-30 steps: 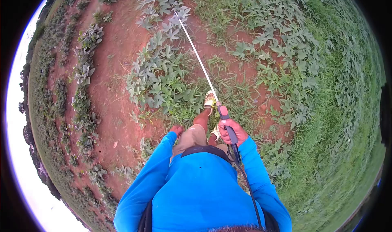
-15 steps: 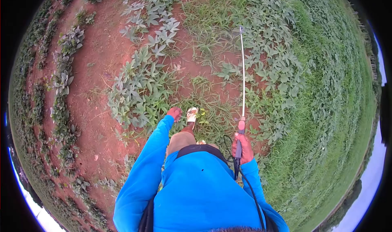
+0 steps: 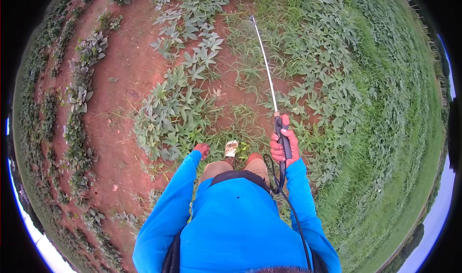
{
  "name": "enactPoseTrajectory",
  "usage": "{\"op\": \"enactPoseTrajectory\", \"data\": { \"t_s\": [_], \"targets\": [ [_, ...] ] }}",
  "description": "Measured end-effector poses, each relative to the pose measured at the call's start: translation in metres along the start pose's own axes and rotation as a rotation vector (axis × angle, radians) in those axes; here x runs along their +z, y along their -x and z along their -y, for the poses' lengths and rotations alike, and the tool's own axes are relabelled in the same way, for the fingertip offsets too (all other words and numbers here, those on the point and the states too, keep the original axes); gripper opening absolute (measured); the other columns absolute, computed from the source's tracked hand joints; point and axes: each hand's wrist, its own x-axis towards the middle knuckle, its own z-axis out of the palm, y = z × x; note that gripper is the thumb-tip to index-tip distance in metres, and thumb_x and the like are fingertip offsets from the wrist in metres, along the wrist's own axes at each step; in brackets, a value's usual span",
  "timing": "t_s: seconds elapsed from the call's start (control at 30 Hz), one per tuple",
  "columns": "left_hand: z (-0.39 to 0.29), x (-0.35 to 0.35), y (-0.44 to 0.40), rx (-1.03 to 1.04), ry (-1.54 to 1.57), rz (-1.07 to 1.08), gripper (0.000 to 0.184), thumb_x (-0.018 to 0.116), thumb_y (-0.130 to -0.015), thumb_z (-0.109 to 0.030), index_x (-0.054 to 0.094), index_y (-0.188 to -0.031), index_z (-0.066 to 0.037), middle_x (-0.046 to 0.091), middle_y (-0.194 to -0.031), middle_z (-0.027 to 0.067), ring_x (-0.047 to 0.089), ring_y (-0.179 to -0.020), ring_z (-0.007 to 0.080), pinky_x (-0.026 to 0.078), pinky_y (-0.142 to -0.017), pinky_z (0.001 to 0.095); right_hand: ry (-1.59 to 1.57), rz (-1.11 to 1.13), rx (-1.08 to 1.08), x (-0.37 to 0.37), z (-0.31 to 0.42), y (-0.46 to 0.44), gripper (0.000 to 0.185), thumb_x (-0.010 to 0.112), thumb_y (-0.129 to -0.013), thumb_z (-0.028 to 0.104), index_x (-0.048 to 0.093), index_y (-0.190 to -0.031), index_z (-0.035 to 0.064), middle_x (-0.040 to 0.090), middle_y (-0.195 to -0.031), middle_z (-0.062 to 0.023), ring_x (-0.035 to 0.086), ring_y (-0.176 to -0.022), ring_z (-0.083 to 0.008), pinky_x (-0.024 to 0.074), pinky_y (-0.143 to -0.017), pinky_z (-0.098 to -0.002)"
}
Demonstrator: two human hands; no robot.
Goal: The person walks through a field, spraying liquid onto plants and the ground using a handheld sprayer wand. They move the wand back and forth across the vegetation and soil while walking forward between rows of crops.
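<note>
My right hand [image 3: 285,147] is wrapped round the dark handle of a sprayer wand [image 3: 266,63]. The wand's thin white tube points up and slightly left, its tip over grass between the plant rows. A black hose [image 3: 297,220] runs from the handle down along my right side. My left hand [image 3: 202,150] hangs beside my left thigh, near the leafy plants [image 3: 168,116]; its fingers look curled, but whether they hold anything is too small to tell.
Red soil [image 3: 122,88] lies to the left, with further rows of plants [image 3: 77,100] beyond. Dense green growth [image 3: 380,128] covers the right side. A light-coloured shoe [image 3: 231,148] shows ahead of my legs. A fence line stands at the far right.
The wand's tip swung from the left plants to the right, then partly back left. My right hand moved right and then slightly up. My feet and legs have changed position.
</note>
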Motion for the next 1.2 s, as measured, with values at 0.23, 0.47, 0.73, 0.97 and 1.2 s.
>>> {"op": "enactPoseTrajectory", "data": {
  "t_s": [0.23, 0.47, 0.73, 0.97, 1.2],
  "targets": [
    [-0.005, -0.025, -0.009, 0.009, 0.046, 0.016, 0.028, 0.047, -0.086, -0.032, 0.056, -0.095, -0.007, 0.054, -0.065, 0.0029, 0.046, -0.044, 0.0123, 0.035, -0.037, 0.0268, 0.111, 0.018, -0.003, 0.041, 0.044, -0.035, 0.030, 0.054, -0.082, 0.038, 0.044, -0.075, 0.0104, 0.036, -0.055, 0.0014, 0.031, -0.037, -0.0080, 0.0302, -0.031, -0.0227],
    [-0.036, -0.026, -0.046, 0.051, 0.148, 0.066, 0.024, 0.045, -0.088, -0.030, 0.055, -0.096, -0.009, 0.054, -0.066, 0.0028, 0.047, -0.044, 0.0122, 0.033, -0.036, 0.0256, 0.167, -0.288, -0.163, 0.058, 0.053, -0.019, 0.028, 0.060, -0.081, 0.034, 0.044, -0.073, 0.0127, 0.040, -0.054, 0.0015, 0.035, -0.037, -0.0065, 0.0279, -0.030, -0.0200],
    [-0.092, -0.008, -0.070, -0.021, 0.089, 0.047, 0.024, 0.047, -0.078, -0.026, 0.055, -0.092, -0.009, 0.054, -0.071, 0.0054, 0.048, -0.048, 0.0147, 0.036, -0.039, 0.0270, 0.081, -0.485, -0.392, 0.040, 0.097, -0.028, 0.030, 0.060, -0.080, 0.038, 0.042, -0.074, 0.0147, 0.039, -0.054, 0.0022, 0.034, -0.037, -0.0069, 0.0287, -0.031, -0.0207],
    [-0.179, -0.015, -0.101, -0.025, -0.078, 0.019, 0.024, 0.044, -0.082, -0.027, 0.056, -0.091, -0.008, 0.057, -0.070, 0.0063, 0.050, -0.048, 0.0156, 0.037, -0.040, 0.0274, 0.035, -0.391, -0.344, 0.032, 0.206, -0.077, 0.030, 0.060, -0.079, 0.038, 0.041, -0.074, 0.0150, 0.039, -0.055, 0.0017, 0.034, -0.037, -0.0073, 0.0288, -0.032, -0.0218],
    [-0.345, -0.030, -0.127, 0.086, -0.054, 0.008, 0.027, 0.043, -0.087, -0.030, 0.055, -0.091, -0.007, 0.055, -0.069, 0.0050, 0.050, -0.049, 0.0142, 0.036, -0.039, 0.0257, -0.008, -0.118, -0.084, 0.061, 0.293, -0.122, 0.028, 0.056, -0.082, 0.037, 0.043, -0.074, 0.0134, 0.039, -0.054, 0.0023, 0.033, -0.038, -0.0067, 0.0282, -0.034, -0.0207]
  ]
}}
